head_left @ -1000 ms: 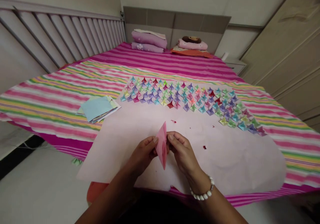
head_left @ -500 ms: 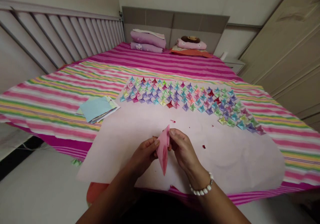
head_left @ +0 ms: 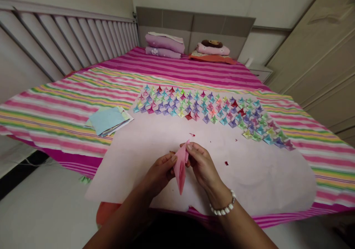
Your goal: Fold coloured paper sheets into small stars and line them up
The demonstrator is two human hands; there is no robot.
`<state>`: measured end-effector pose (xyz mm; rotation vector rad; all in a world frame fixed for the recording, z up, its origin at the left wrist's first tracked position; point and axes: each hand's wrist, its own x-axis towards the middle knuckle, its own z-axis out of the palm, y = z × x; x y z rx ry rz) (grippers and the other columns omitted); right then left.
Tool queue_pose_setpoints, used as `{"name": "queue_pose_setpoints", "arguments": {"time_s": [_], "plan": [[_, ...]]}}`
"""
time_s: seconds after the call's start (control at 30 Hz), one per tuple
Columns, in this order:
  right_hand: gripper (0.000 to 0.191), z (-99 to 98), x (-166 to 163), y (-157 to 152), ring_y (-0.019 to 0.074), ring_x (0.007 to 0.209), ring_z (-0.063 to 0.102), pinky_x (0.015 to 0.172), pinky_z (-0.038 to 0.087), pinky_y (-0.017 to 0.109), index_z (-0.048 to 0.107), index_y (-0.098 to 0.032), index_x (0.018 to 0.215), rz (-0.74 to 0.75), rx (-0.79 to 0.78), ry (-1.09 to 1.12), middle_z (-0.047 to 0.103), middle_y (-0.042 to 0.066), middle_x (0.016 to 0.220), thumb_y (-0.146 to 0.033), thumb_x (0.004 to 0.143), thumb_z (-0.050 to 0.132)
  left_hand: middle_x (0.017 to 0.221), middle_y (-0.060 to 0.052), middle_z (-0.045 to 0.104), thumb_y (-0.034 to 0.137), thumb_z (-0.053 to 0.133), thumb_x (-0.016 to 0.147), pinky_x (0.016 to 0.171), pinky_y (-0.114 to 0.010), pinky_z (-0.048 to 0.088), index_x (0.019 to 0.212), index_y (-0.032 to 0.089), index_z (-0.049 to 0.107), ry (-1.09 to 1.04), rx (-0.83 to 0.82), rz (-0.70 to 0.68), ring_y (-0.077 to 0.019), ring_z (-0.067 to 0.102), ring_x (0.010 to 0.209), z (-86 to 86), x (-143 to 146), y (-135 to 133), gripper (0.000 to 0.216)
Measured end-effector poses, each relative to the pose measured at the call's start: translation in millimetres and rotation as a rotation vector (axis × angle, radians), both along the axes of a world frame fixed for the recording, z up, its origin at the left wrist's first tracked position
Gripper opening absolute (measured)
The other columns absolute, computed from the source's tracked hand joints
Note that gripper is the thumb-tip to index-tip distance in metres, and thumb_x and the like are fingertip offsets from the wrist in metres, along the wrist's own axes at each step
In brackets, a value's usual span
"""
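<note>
A folded piece of pink paper (head_left: 181,169) is held upright between my two hands, over a large pale sheet (head_left: 144,141) on the bed. My left hand (head_left: 162,169) pinches its left side, thumb on the near face. Fingers of my right hand (head_left: 202,165) grip its upper right edge; a white beaded bracelet circles that wrist. The paper is long and pointed at its lower end, with a fold opening along the middle. Some fingertips are hidden behind it. Beyond my hands, rows of small folded paper pieces (head_left: 181,114) in many colours lie along the sheet's far side.
A stack of coloured paper (head_left: 107,121) lies left of the sheet on the striped bedspread (head_left: 55,112). Small dark red scraps (head_left: 226,163) are scattered on the sheet. Folded purple bedding (head_left: 165,43) and a pink pile (head_left: 213,49) rest by the headboard (head_left: 177,19).
The pink paper has turned slightly in my fingers, its lower tip shifting a little left. Both hands keep their grip in nearly the same place.
</note>
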<state>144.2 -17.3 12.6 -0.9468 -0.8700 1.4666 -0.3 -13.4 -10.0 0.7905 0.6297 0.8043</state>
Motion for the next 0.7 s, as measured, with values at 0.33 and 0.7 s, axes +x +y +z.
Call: {"name": "queue_pose_setpoints", "arguments": {"time_s": [0.33, 0.7], "plan": [[0.023, -0.3, 0.0, 0.3, 0.0095, 0.049, 0.042, 0.049, 0.030, 0.024, 0.069, -0.016, 0.086, -0.004, -0.034, 0.006, 0.053, -0.002, 0.056, -0.037, 0.079, 0.065, 0.054, 0.005, 0.037, 0.045, 0.064, 0.081, 0.051, -0.021, 0.027, 0.073, 0.013, 0.061, 0.012, -0.024, -0.002, -0.0075, 0.026, 0.050, 1.8, 0.7, 0.0, 0.033], [0.023, -2.2, 0.0, 0.7, 0.0111, 0.057, 0.050, 0.056, 0.039, 0.024, 0.066, -0.019, 0.086, 0.033, -0.016, -0.076, 0.060, -0.002, 0.069, -0.022, 0.063, 0.069, 0.055, 0.005, 0.044, 0.045, 0.064, 0.080, 0.054, -0.022, 0.027, 0.067, 0.015, 0.053, 0.327, 0.152, 0.168, -0.0079, 0.035, 0.053, -7.7, -2.4, 6.7, 0.035]]}}
